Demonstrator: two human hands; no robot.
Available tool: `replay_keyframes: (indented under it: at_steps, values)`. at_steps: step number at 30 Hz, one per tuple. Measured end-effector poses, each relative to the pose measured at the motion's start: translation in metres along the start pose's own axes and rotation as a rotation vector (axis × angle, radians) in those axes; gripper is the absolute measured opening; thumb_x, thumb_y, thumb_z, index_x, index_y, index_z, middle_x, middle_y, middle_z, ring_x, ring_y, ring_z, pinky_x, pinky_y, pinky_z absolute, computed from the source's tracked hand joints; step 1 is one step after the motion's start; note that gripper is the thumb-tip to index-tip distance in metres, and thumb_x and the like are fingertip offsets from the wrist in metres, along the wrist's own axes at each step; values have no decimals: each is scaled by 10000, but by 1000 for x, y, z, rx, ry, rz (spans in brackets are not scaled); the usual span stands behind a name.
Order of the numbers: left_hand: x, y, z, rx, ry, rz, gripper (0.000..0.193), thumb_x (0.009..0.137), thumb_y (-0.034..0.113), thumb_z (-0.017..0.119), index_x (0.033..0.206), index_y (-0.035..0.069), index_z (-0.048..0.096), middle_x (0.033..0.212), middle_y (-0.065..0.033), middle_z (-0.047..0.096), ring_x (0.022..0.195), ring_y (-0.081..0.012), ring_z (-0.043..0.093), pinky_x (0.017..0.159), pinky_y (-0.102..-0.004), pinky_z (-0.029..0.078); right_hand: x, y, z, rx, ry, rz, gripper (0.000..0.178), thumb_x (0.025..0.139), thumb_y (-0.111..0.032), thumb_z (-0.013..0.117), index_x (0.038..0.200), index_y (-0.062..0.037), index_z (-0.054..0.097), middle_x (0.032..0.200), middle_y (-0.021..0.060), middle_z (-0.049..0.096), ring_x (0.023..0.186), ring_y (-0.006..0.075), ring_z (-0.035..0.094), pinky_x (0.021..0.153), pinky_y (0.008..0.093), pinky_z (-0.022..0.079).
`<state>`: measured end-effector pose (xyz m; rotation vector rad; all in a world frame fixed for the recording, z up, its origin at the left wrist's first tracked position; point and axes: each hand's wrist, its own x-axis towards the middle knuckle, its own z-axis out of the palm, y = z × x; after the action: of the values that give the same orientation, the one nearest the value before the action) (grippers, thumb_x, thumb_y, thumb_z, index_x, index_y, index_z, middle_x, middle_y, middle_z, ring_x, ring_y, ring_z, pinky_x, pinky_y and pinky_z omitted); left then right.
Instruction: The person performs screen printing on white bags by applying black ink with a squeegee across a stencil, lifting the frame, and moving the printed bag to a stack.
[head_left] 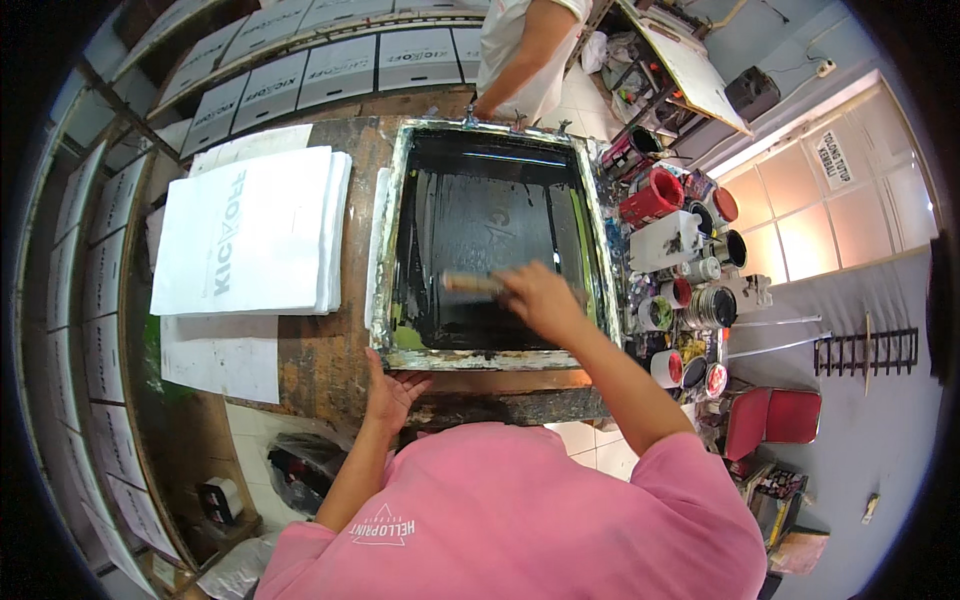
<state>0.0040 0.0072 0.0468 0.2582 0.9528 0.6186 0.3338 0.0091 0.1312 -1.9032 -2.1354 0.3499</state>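
Note:
A screen-printing frame (pixel 470 359) lies on the worktable in front of me, its pale edges smeared with ink. Black ink covers most of the mesh (pixel 470 215), and a faint printed design shows in the middle. My right hand (pixel 545 302) is closed on the wooden handle of a squeegee (pixel 466 284) over the near half of the mesh; motion blurs both. At the frame's near left corner, my left hand (pixel 392 394) touches or nearly touches the edge, thumb up and fingers stretched out. Left of the frame lies a stack of white printed sheets (pixel 245 235).
Ink pots (pixel 655 197) and a white jug (pixel 665 240) crowd the table's right side. Clamps (pixel 520 122) line the frame's far edge. Another person (pixel 525 60) stands beyond the table. Racks of printed white sheets (pixel 335 68) stand behind and left. A red chair (pixel 770 417) is at right.

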Motion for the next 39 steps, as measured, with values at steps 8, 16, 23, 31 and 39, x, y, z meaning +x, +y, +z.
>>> replay_keyframes:
  at_steps: [8,16,23,31,39]
  values:
    - [11,-9,-2,110,177,-71,978,939,851,368,1481,40,448,1302,-173,630,1147,-308,660,1003,-475,553,203,155,49,-168,242,-93,333,905,-260,692,1229,-191,652,1050,90,662,1019,329,637,823,475,551]
    - [8,-23,-18,97,158,-21,971,956,833,351,1510,38,416,1362,-190,611,1207,-333,642,1017,-507,544,239,167,78,-189,203,-4,311,925,-430,689,1126,-193,691,1021,92,678,979,339,665,785,491,580]
    - [8,-19,-14,94,71,12,934,966,812,375,1488,40,429,1325,-184,621,1169,-319,655,987,-480,567,90,64,80,-167,39,56,351,882,-441,725,1099,-174,656,1023,87,662,1010,328,647,758,500,571]
    - [15,-15,-13,131,-24,-11,961,939,843,387,1452,33,464,1249,-177,643,1141,-297,661,1012,-441,553,-50,-37,76,-82,1,59,416,843,-384,774,1163,-136,678,977,75,631,964,296,623,715,425,576]
    - [32,-22,-20,37,66,-140,1156,853,934,393,1551,14,340,1437,-241,493,1293,-367,557,1141,-480,446,-70,-44,106,-13,-41,90,417,852,-365,774,1180,-134,659,1027,80,653,1010,310,623,766,442,585]
